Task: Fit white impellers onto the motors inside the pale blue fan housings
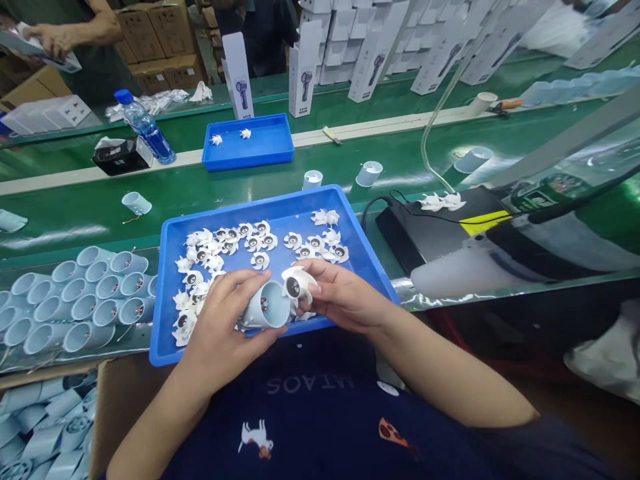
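Observation:
My left hand [227,320] is wrapped round a light blue plastic cylinder [275,303], its open end tipped toward the right; a small metal part with bits of wire shows inside. Between the fingers of my right hand [340,293] is a white fan blade wheel [296,285] with a dark hub, held just beside the cylinder's mouth. Both hands are over the near edge of a blue tray [283,208]. Many more white fan wheels [260,260] lie in that tray, heaped at its left and scattered at its right.
Rows of blue cylinders [97,288] stand at left, above a carton [125,407] of more. A smaller blue tray [247,160], a water bottle [150,133] and white boxes [303,73] are farther back. A black device [430,227] sits right. Another person [85,40] stands across.

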### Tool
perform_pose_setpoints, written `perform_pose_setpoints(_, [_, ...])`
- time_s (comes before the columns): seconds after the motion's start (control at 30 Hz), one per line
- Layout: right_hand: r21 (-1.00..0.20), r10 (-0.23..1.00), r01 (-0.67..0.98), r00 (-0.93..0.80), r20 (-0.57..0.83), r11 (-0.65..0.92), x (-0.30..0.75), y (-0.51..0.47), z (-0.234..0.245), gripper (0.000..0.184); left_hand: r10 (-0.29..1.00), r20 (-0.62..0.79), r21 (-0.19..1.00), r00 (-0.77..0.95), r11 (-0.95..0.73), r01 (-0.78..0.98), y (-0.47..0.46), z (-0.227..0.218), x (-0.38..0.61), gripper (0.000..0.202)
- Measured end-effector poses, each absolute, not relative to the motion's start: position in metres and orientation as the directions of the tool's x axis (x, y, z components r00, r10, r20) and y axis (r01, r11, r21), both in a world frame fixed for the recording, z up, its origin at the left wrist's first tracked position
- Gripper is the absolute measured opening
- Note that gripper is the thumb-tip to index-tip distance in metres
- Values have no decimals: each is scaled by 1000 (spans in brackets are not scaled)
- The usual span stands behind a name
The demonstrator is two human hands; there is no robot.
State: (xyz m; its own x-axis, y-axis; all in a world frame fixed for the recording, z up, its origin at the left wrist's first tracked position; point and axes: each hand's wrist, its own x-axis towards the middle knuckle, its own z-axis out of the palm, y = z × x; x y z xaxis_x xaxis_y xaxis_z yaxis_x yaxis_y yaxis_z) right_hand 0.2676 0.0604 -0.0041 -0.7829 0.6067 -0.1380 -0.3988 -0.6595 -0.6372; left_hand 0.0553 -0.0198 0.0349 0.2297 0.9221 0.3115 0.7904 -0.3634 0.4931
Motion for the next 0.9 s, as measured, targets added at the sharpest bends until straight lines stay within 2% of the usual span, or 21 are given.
perform_pose_setpoints(0.17, [-716, 638, -369, -758, -138, -593, 267, 60, 2, 48, 914, 329, 489, 235, -378, 786, -20, 37, 56, 58])
perform_pose_setpoints(0.27, [-835, 678, -319, -730, -86, -449, 268, 58, 10, 42, 913, 331, 483, 237, -380, 789, -21, 38, 55, 57])
perform_pose_setpoints(0.3, [-903, 702, -268, -711, -50, -336, 268, 56, 14, 36, 913, 332, 480, 238, -380, 791, -22, 38, 55, 57])
perform_pose_setpoints(0.37, [-994, 738, -105, -669, 85, 20, 267, 52, 22, 23, 909, 337, 469, 246, -388, 793, -23, 36, 55, 56])
perform_pose_setpoints(0.43, [-915, 711, 72, -654, 256, 396, 265, 47, 28, 15, 898, 356, 453, 260, -409, 792, -24, 33, 57, 53])
perform_pose_setpoints(0.5, [-778, 664, 183, -656, 359, 601, 262, 44, 31, 14, 883, 386, 429, 266, -428, 796, -25, 31, 59, 49])
perform_pose_setpoints(0.6, [-709, 640, 221, -657, 399, 669, 261, 42, 28, 15, 877, 377, 431, 300, -452, 781, -25, 33, 59, 53])
perform_pose_setpoints(0.77, [-708, 639, 121, -554, 534, 696, 276, 45, 27, 15, 882, 253, 469, 397, -471, 747, -11, 54, 45, 65])
perform_pose_setpoints(0.83, [-700, 658, 116, -477, 583, 705, 288, 45, 29, 15, 893, 232, 453, 385, -449, 770, 4, 62, 36, 66])
perform_pose_setpoints(0.9, [-708, 692, 144, -415, 591, 692, 302, 45, 28, 14, 893, 256, 437, 371, -449, 779, 23, 65, 27, 57])
